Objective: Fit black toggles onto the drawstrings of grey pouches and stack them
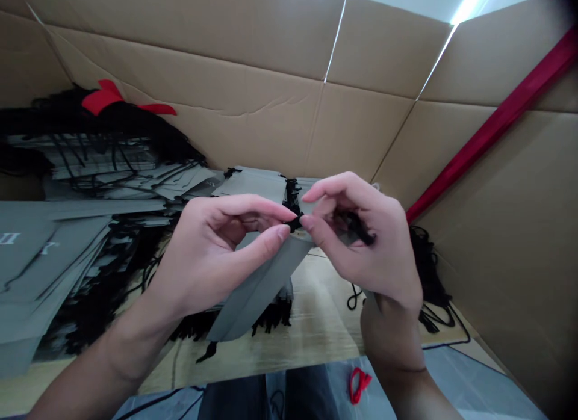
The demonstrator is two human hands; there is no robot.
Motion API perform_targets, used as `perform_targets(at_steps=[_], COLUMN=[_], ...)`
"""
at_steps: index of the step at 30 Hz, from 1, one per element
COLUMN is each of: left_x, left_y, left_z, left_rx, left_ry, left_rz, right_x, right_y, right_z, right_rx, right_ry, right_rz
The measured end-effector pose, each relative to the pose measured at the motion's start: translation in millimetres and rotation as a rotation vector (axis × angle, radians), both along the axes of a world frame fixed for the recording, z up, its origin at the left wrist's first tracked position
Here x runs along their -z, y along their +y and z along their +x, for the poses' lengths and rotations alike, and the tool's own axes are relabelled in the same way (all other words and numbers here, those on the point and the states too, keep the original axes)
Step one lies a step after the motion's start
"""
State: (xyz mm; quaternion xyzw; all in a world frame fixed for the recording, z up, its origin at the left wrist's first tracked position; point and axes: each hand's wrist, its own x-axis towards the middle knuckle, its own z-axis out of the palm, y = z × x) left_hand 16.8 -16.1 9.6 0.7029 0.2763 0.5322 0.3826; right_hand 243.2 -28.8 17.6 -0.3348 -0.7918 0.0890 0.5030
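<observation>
In the middle of the head view, my left hand (226, 245) pinches a black cord (295, 222) between thumb and forefinger at the upper edge of a grey paper bag (262, 287). The bag hangs tilted below my fingers. Close beside it, my right hand (361, 233) has its thumb at the same bit of cord, and more dark cord lies across its curled fingers and palm. The exact form of the cord between the fingertips is too small to make out.
Stacks of grey bags (27, 275) with black cords fill the left side. A red strip (108, 98) lies on black cords behind them. Cardboard walls (253, 107) rise behind the table (325, 324). Loose black cords (427, 269) lie at right; a red tie (359, 384) is below.
</observation>
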Motion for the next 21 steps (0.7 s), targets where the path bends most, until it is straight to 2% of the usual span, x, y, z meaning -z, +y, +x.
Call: perform_targets(at_steps=[6, 12, 15, 21], left_x=[0.4, 1.0, 1.7, 5.3], left_y=[-3, -8, -8, -7], left_z=[1, 6, 7, 8], left_rx=[-0.039, -0.056, -0.063, -0.077], left_ry=[0.035, 0.030, 0.024, 0.023], left_rz=[0.040, 0.121, 0.139, 0.166], right_x=[11.2, 18.2, 17.7, 15.4], right_y=[10, 9, 6, 5], right_z=[-5, -15, -17, -16], right_rx=[0.288, 0.429, 0.412, 0.272], right_ry=[-0.221, -0.368, -0.395, -0.440], right_rz=[0.162, 0.170, 0.144, 0.156])
